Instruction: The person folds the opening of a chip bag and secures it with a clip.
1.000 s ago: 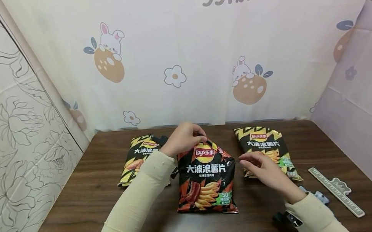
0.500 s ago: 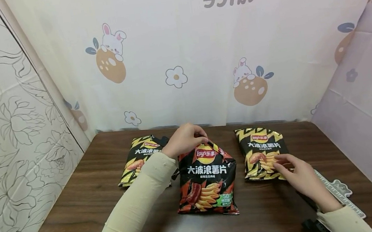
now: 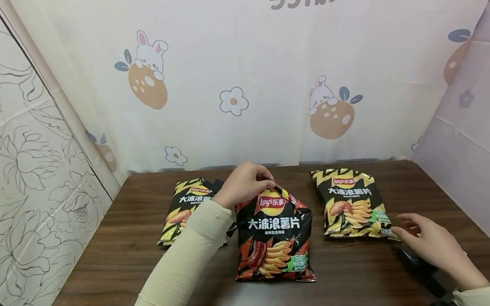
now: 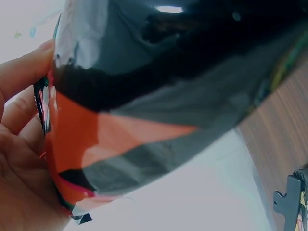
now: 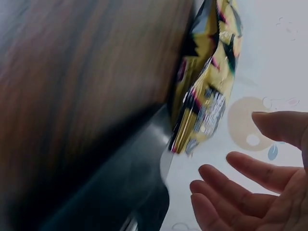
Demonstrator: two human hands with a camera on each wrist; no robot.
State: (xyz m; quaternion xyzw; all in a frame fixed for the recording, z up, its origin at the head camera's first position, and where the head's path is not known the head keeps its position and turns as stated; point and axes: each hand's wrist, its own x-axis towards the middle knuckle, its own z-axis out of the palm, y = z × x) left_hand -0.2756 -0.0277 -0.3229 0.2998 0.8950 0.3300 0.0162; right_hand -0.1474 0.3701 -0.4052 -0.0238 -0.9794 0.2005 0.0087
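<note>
My left hand [image 3: 245, 182] pinches the top edge of a red and black bag of chips [image 3: 273, 236], which stands upright near the middle of the table. In the left wrist view the bag's shiny side fills most of the picture, with the thumb and fingers [image 4: 24, 86] at its edge. To the right lies a yellow and black bag of chips [image 3: 349, 204]. My right hand [image 3: 435, 242] hovers by that bag's lower right corner, fingers loosely bent and holding nothing. The right wrist view shows these fingers [image 5: 236, 190] spread apart from the yellow bag [image 5: 211, 96].
Another yellow and black chip bag [image 3: 183, 206] lies at the back left, partly covered by my left arm. The brown wooden table [image 3: 117, 271] meets a printed curtain [image 3: 235, 72] behind. A dark smooth object [image 5: 110, 178], its kind unclear, shows below my right hand.
My right hand has moved right, from beside the red bag past the yellow bag, and now covers the place where the white ruler lay. My left hand and its bag stay put.
</note>
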